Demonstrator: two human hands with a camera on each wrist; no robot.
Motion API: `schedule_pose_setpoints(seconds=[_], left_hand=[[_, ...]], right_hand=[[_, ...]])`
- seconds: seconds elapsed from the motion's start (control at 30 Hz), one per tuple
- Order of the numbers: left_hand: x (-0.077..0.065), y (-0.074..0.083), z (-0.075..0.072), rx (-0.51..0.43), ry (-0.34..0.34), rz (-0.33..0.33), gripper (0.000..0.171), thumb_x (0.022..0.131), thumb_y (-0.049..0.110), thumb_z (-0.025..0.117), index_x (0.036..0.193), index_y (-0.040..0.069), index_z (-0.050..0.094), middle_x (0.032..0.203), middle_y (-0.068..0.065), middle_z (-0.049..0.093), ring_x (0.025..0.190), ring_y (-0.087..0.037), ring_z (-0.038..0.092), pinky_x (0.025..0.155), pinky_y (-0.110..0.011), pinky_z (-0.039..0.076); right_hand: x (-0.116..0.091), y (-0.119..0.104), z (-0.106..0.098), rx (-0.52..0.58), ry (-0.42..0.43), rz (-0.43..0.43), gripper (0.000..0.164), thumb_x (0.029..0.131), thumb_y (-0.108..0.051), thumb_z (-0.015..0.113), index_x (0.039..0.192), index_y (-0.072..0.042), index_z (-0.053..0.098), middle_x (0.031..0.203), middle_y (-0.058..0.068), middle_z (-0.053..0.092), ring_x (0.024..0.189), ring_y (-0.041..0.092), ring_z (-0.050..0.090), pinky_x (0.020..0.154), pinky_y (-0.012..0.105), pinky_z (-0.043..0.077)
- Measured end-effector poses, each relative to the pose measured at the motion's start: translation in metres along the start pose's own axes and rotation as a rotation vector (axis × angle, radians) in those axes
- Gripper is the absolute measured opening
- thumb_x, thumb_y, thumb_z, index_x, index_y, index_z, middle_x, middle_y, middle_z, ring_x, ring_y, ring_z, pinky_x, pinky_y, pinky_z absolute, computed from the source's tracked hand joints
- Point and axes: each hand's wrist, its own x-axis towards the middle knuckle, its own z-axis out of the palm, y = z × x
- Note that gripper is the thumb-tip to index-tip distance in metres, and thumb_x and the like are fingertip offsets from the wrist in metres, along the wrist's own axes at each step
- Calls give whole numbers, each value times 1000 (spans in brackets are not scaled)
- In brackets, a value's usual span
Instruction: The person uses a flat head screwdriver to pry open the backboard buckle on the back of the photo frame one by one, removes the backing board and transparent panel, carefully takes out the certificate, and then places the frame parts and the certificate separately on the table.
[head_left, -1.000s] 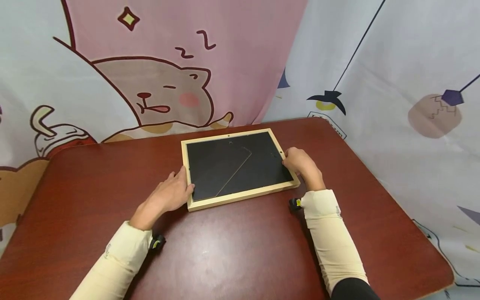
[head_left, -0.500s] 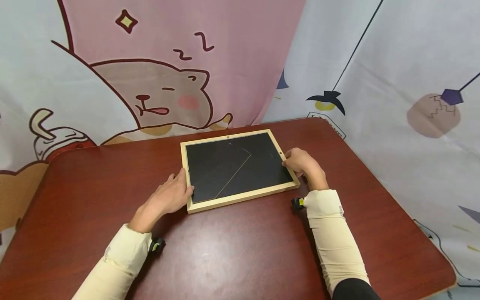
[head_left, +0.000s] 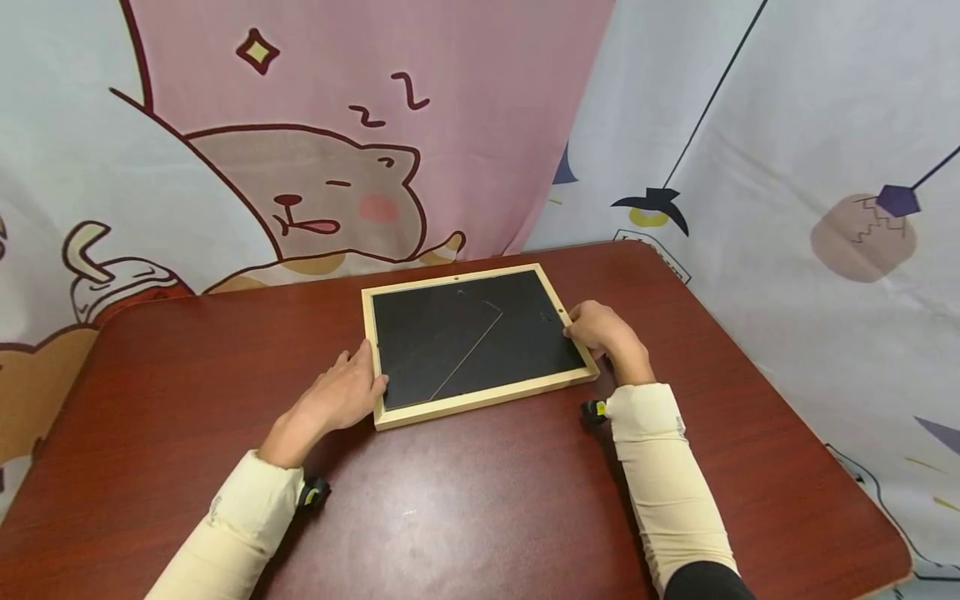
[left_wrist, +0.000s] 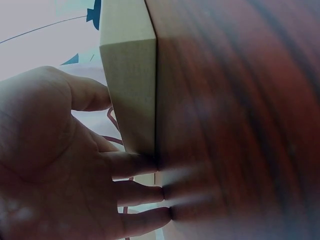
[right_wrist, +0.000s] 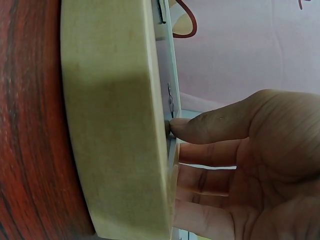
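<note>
A picture frame [head_left: 480, 402] of pale wood lies on the table with its black backing board [head_left: 420, 346] facing up. A slanting cut line crosses the board. My left hand [head_left: 341, 392] is at the near-left side, its thumb over the rim and its straight fingers along the outer side, fingertips down at the tabletop in the left wrist view. My right hand [head_left: 603, 333] grips the right side. In the right wrist view its thumb [right_wrist: 200, 127] presses at the inner edge beside a thin metal tab [right_wrist: 170, 95], with the other fingers bent behind the rim.
The reddish-brown table [head_left: 465, 517] has rounded corners. Behind it and along the right hangs a printed cloth [head_left: 510, 125] with cartoon drawings, close to the table's edges. Small dark devices [head_left: 315, 493] sit at both wrists.
Both hands and the frame keep nearly the same places. The whole head view shifts slightly.
</note>
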Motion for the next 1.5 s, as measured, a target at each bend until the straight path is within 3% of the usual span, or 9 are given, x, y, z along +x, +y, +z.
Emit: schedule_pose_setpoints(seconds=[1.17,1.33,1.5], left_hand=[[0,0,1,18,-2,4,73,102,31,39,151,-10,6,156,-28,22,141,-52,20,107,-67,24],[0,-1,2,22,7,3,73,102,32,41,152,-9,7,155,-27,26,141,-49,23,106,-66,27],[1,0,4,34,34,3,73,101,32,41,151,-10,9,153,-26,30,139,-47,28,104,-66,29]], right_hand=[[3,1,3,-42,10,-31,38,99,-15,53,130,6,54,113,27,60,98,35,65,60,38,58],[3,1,3,-69,24,-45,36,99,-16,54,127,6,56,111,27,61,91,34,66,58,38,57],[2,-1,4,-103,40,-65,28,98,-15,53,114,6,60,100,24,63,72,28,65,52,35,55]])
